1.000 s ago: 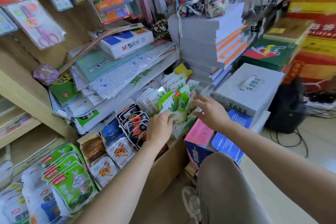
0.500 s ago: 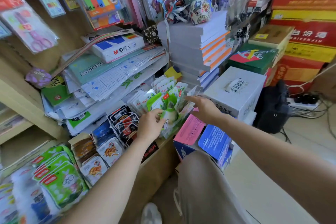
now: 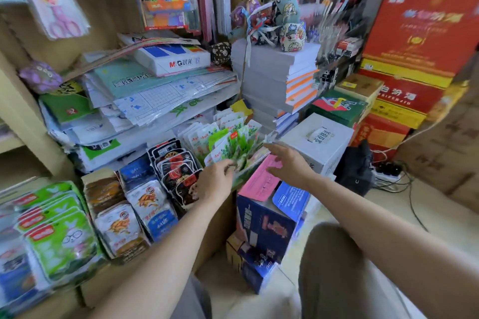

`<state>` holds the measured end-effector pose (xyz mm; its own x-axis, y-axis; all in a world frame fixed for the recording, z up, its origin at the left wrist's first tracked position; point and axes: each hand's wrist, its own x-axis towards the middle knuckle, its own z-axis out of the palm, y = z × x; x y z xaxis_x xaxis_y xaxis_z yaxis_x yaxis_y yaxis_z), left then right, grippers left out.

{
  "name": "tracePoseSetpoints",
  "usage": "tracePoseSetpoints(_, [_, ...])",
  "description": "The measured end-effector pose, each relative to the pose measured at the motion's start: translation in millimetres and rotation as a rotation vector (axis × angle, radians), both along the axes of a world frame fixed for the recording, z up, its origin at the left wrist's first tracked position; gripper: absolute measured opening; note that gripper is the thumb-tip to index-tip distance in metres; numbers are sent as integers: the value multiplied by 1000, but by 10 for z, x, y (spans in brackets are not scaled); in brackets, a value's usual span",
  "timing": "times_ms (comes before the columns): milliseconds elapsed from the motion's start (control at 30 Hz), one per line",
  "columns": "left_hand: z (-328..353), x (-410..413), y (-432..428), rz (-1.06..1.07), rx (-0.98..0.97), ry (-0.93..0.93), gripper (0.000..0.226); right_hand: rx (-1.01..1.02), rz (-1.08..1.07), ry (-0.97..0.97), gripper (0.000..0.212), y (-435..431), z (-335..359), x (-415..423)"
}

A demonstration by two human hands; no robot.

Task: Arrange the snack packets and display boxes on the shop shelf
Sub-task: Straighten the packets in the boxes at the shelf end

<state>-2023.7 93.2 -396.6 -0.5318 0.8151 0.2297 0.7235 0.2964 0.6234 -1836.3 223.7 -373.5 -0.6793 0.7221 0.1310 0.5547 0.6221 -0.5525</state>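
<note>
Green snack packets [image 3: 228, 142] stand in display box [image 3: 242, 177] at right end of shelf [image 3: 220, 230], beside black packets [image 3: 178, 166]. Left hand [image 3: 216, 182]: fingers curl against the front packets, can't tell if gripping (blur). Right hand [image 3: 290, 166]: fingers released, spread over pink box [image 3: 259, 184].

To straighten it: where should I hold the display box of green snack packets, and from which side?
Probably its low side walls: left hand from the left, right hand from the right. The display box sits tilted and its open top is packed with upright packets, nothing firm there.
</note>
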Motion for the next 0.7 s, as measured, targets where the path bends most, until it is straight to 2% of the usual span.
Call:
tracePoseSetpoints(100, [-44, 8, 80, -36, 65, -42, 23, 82, -5, 135, 67, -55, -35, -156])
tracePoseSetpoints(167, [-94, 5, 168, -96, 103, -80, 21, 156, 3, 157, 63, -36, -68, -285])
tracePoseSetpoints(333, [-125, -29, 354, -186, 134, -235, 18, 304, 120, 201, 22, 226, -259, -484])
tracePoseSetpoints(400, [-88, -105, 386, -200, 110, -307, 18, 361, 144, 205, 15, 380, -298, -446])
tracePoseSetpoints(533, [-37, -247, 470, -143, 125, -140, 20, 406, 95, 162, 14, 698, -448, -255])
tracePoseSetpoints(700, [-56, -311, 799, -144, -52, 103, 39, 349, -7, 220, 14, 788, -557, -211])
